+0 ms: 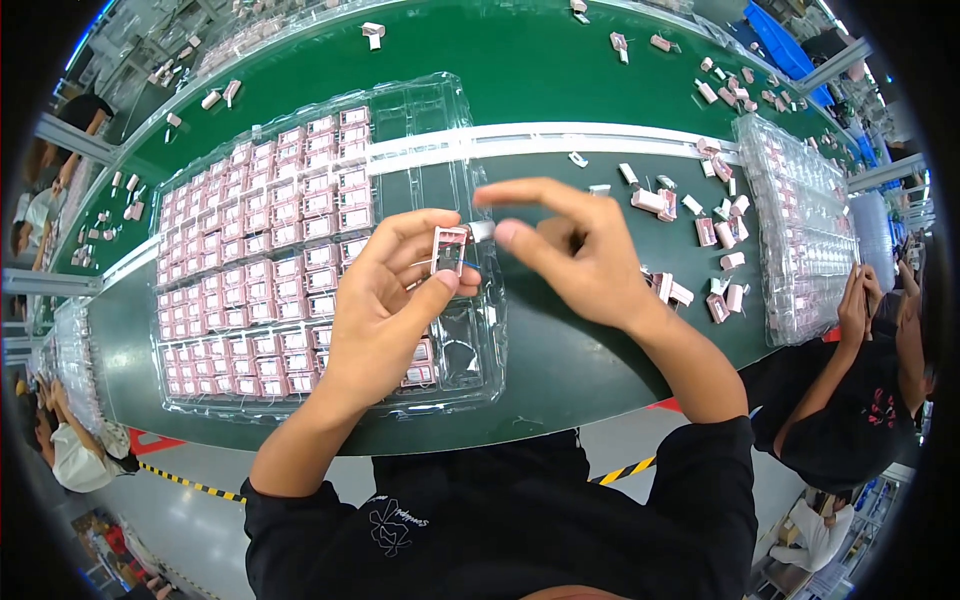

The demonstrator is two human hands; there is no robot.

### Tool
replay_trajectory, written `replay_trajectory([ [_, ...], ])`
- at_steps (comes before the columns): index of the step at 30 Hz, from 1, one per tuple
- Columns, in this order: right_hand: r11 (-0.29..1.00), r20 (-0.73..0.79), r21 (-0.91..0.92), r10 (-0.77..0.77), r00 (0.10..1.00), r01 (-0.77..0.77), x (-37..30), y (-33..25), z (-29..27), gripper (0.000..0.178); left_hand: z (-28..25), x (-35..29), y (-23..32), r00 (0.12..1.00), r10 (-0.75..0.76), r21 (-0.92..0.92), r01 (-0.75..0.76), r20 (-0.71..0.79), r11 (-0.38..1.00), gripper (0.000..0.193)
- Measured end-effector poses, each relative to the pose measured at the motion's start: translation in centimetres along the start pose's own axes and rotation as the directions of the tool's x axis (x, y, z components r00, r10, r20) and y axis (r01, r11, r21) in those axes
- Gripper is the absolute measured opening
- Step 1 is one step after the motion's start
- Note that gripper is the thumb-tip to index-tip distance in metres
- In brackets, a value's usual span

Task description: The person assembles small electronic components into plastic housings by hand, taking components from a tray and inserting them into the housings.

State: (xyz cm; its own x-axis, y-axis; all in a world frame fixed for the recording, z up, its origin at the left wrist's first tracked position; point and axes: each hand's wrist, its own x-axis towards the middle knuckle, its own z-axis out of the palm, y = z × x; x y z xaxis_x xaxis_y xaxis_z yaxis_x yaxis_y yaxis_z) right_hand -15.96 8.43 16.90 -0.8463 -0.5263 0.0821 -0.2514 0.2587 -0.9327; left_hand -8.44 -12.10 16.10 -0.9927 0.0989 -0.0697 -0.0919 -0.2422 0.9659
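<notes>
My left hand (385, 315) holds a small pink frame-like housing (449, 250) between thumb and fingers, above the right side of the tray. A short white cylindrical piece (482, 231) sticks out at the housing's upper right, and a bit of blue wire shows beside the fingers. Close by on the right is my right hand (580, 245), index finger and thumb spread apart. Its thumb tip lies right by the white piece; whether they touch I cannot tell. Under my left hand, a clear plastic tray (465, 395) holds rows of similar pink-and-white parts (270, 270).
Loose pink and white parts (725, 230) lie scattered to the right on the green table (570, 375). Beyond them stands a stack of clear trays (790, 230), near a co-worker's hands (858, 295). A white rail (560, 133) separates the table from a green belt (500, 60) with more parts.
</notes>
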Motion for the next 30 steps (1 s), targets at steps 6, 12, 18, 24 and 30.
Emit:
replay_trajectory([
  [6, 0.878, -0.065, -0.304, -0.407, 0.911, 0.371, 0.0, -0.1, 0.9, 0.028, 0.1, 0.0, 0.2, 0.998, 0.051, -0.044, -0.050, 0.033, 0.998, 0.035],
  [12, 0.800, -0.099, -0.384, -0.531, 0.841, 0.460, 0.1, -0.2, 0.8, 0.023, 0.5, -0.1, 0.0, 0.995, 0.091, 0.053, -0.088, -0.044, 0.995, 0.034],
  [18, 0.841, -0.105, -0.390, -0.446, 0.889, 0.376, -1.0, -0.8, 0.8, 0.023, 0.4, -0.4, -0.3, 0.975, 0.220, 0.251, -0.204, -0.038, 0.946, 0.027],
  [24, 0.807, -0.117, -0.267, -0.570, 0.814, 0.527, -0.4, -0.6, 0.9, 0.026, 0.5, -0.6, 0.2, 0.989, 0.139, 0.185, -0.127, -0.049, 0.974, 0.025],
  [30, 0.856, -0.157, -0.288, -0.483, 0.861, 0.428, -1.3, -1.0, 1.1, 0.030, 0.6, -0.5, -0.7, 0.972, 0.227, 0.277, -0.200, -0.069, 0.940, 0.023],
])
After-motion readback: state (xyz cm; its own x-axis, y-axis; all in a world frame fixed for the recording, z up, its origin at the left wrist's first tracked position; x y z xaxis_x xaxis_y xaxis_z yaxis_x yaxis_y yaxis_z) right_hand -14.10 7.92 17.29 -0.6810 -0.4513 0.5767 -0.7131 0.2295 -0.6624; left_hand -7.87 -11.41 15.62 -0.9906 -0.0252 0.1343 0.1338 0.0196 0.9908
